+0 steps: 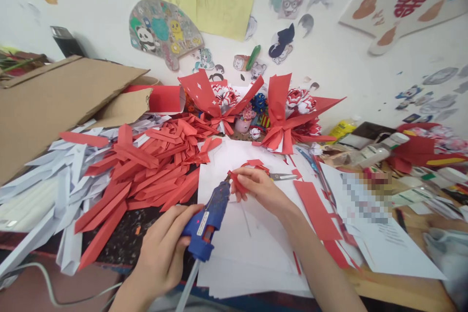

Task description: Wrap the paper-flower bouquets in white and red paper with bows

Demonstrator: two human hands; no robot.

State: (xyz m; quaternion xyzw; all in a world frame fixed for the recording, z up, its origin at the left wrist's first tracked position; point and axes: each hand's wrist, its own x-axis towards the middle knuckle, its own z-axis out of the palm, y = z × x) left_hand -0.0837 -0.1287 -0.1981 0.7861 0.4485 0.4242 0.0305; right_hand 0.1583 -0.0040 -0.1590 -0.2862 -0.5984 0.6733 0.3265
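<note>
My left hand (pixel 166 246) is wrapped round the handle of a blue hot glue gun (pixel 215 209), with a glue stick (pixel 189 285) protruding from its back end. The gun's nozzle points up and away from me, right at a small piece of red paper (pixel 238 183). That piece is pinched between the fingers of my right hand (pixel 258 187). Whether nozzle and paper touch, I cannot tell. Under both hands lie white paper sheets (pixel 256 263). Partly behind my right hand is a pair of scissors (pixel 283 176), its blades showing.
Folded red paper strips (pixel 146 165) and white strips (pixel 69 200) are heaped on the left beside a cardboard sheet (pixel 54 102). Red-wrapped paper bouquets (pixel 281 117) stand against the wall. Flat red paper (pixel 317 209) and a printed sheet (pixel 395 243) lie on the right.
</note>
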